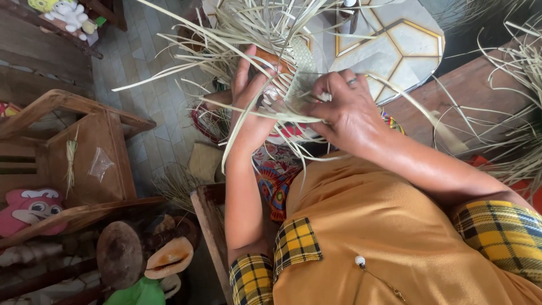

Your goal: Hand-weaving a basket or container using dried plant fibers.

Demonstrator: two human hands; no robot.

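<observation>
Just 1 view here, a head cam looking steeply down, close over the hands (316, 107) at 12 o'clock, the person's own chest filling 5 o'clock, tiled floor (152, 96) toward 10.

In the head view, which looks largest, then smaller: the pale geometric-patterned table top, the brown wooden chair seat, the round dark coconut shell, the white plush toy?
1. Pale geometric-patterned table top, partly hidden.
2. Brown wooden chair seat; close to the table top in looks, so that order is unsure.
3. Round dark coconut shell.
4. White plush toy, farther away, so perhaps larger in truth.
</observation>
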